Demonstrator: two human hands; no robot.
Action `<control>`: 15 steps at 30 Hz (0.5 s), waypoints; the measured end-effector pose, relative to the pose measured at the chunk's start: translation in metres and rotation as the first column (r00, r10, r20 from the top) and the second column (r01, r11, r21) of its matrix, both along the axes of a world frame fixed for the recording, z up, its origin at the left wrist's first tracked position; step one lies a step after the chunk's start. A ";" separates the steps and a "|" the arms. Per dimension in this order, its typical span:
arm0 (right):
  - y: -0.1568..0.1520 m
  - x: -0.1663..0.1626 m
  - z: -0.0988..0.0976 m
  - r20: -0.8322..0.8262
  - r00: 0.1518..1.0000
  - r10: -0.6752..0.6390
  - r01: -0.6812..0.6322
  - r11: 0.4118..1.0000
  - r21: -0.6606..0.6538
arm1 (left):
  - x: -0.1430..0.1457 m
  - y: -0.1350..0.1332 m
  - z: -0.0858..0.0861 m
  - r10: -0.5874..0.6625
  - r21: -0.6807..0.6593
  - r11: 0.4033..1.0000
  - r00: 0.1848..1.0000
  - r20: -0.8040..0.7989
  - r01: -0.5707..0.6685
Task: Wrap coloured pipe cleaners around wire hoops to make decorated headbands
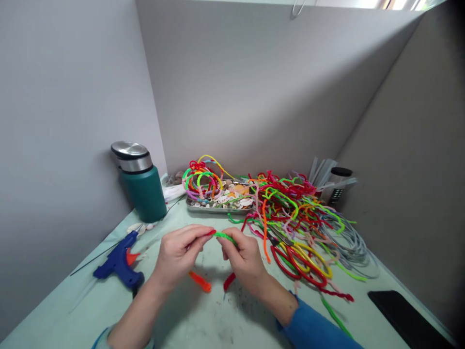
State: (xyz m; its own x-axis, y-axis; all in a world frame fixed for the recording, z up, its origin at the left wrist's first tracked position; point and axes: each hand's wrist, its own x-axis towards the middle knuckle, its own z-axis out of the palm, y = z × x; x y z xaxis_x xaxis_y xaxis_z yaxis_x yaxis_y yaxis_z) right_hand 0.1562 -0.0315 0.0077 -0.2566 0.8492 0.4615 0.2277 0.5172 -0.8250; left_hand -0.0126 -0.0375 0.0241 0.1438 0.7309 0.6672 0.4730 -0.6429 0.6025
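My left hand (pixel 178 252) and my right hand (pixel 244 257) face each other above the middle of the table. Between them stretches a short bit of multicoloured pipe cleaner (pixel 224 236), bright green with a red part at my left fingertips. My left thumb and forefinger pinch the red part; my right fingers are closed around the green. Below my left hand an orange pipe cleaner end (pixel 200 281) shows, and a red end (pixel 229 281) shows under my right. Whether these ends join the piece I hold is hidden by my hands.
A blue glue gun (pixel 118 261) lies at left before a green bottle (pixel 143 194). Behind my hands stands a metal tray (pixel 220 210) of shells and pipe cleaner rings (pixel 203 179). To the right are tangled pipe cleaners (pixel 286 194), scissors (pixel 301 264), coiled wire (pixel 350 242) and a black phone (pixel 407 320).
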 end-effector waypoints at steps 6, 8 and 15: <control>0.001 -0.001 0.000 -0.029 1.000 -0.004 0.000 0.994 -0.107 | 0.003 -0.003 0.007 0.064 -0.224 0.972 0.998 -0.019 -0.067; 0.003 -0.001 0.001 -0.060 0.998 -0.004 -0.005 0.989 -0.150 | 0.003 -0.002 0.009 0.088 -0.279 0.956 0.996 -0.001 -0.085; 0.003 -0.002 0.001 -0.096 0.995 0.023 -0.042 0.979 -0.202 | 0.004 -0.001 0.009 0.055 -0.264 0.962 0.997 -0.050 -0.066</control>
